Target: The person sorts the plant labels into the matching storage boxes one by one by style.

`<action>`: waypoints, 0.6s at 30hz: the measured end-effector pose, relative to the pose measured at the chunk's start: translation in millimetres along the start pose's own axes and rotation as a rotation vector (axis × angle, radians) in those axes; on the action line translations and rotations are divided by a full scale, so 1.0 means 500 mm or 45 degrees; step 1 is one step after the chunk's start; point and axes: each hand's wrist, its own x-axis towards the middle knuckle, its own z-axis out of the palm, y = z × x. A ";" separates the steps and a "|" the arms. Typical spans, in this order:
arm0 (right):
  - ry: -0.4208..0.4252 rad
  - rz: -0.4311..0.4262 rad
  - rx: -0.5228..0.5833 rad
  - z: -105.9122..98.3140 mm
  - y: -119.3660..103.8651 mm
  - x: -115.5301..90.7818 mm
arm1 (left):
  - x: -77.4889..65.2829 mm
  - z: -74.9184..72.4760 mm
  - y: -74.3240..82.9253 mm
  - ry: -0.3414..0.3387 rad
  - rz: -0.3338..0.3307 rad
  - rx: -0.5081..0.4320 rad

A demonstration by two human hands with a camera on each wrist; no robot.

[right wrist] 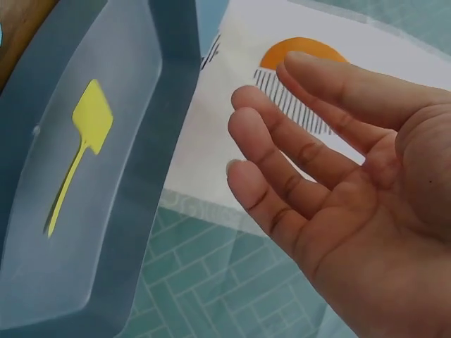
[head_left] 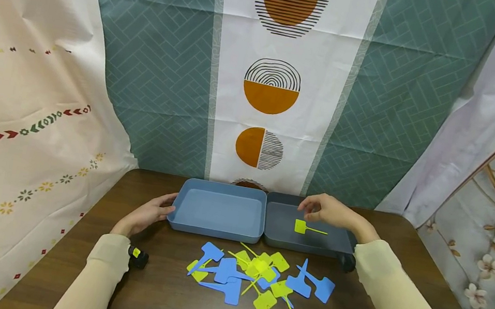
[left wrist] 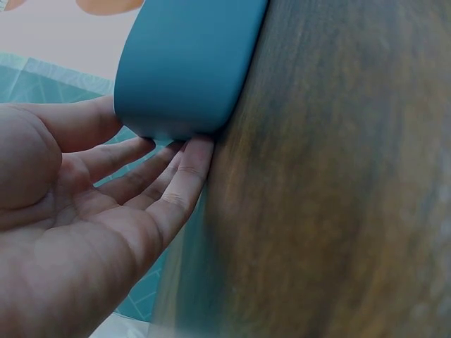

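Observation:
My left hand (head_left: 149,213) touches the outer left end of the light blue tray (head_left: 213,232). In the left wrist view, the thumb and extended fingertips of that hand (left wrist: 106,190) rest against the tray's rounded end wall (left wrist: 183,70). Over the dark grey tray (head_left: 278,239) hovers my right hand (head_left: 329,209), fingers loosely bent and holding nothing. A yellow T-shaped plant label (head_left: 300,227) lies flat inside the dark tray, below that hand. The right wrist view shows the same yellow label (right wrist: 93,116) on the tray floor, apart from the relaxed fingers (right wrist: 250,186).
In front of the trays, yellow plant labels (head_left: 264,302) and blue plant labels (head_left: 232,291) lie in a loose, overlapping pile on the brown wooden table (head_left: 164,289). The trays stand side by side near a patterned cloth (head_left: 162,86) hanging behind the table.

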 end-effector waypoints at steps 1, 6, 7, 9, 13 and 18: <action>-0.002 -0.010 0.011 0.001 -0.002 -0.003 | 0.000 0.000 0.000 -0.001 -0.002 -0.003; -0.029 -0.049 0.023 0.005 -0.014 -0.016 | -0.001 0.002 0.000 0.000 -0.009 -0.013; -0.033 -0.056 0.008 0.006 -0.017 -0.019 | -0.001 0.002 0.000 0.002 -0.011 -0.013; -0.045 -0.057 -0.007 0.009 -0.021 -0.024 | -0.002 0.003 0.001 0.004 -0.012 -0.009; -0.071 -0.049 -0.013 0.016 -0.024 -0.036 | -0.002 0.004 0.003 0.003 -0.005 0.003; -0.078 -0.061 -0.028 0.031 -0.022 -0.051 | -0.002 0.002 0.004 0.010 -0.003 0.007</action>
